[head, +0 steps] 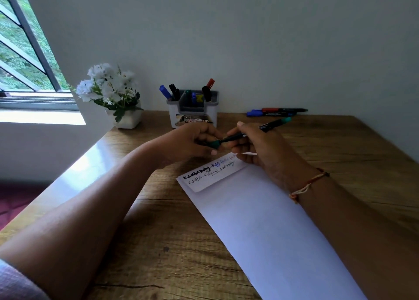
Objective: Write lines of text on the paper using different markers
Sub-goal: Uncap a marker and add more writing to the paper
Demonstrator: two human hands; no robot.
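Observation:
A white sheet of paper [260,220] lies slanted on the wooden desk, with two handwritten lines in black, blue and green ink along its far edge. Above that edge, my right hand [260,148] grips a black marker with a green end [274,124]. My left hand [192,141] pinches the green cap [214,143] at the marker's tip; I cannot tell whether the cap is seated on the tip or just apart from it. Both hands hover just above the written lines.
A grey pen holder [192,114] with several markers stands at the back of the desk [170,243]. Red, blue and black markers [276,111] lie loose at the back right. A white flower pot [127,118] sits at the back left by a window.

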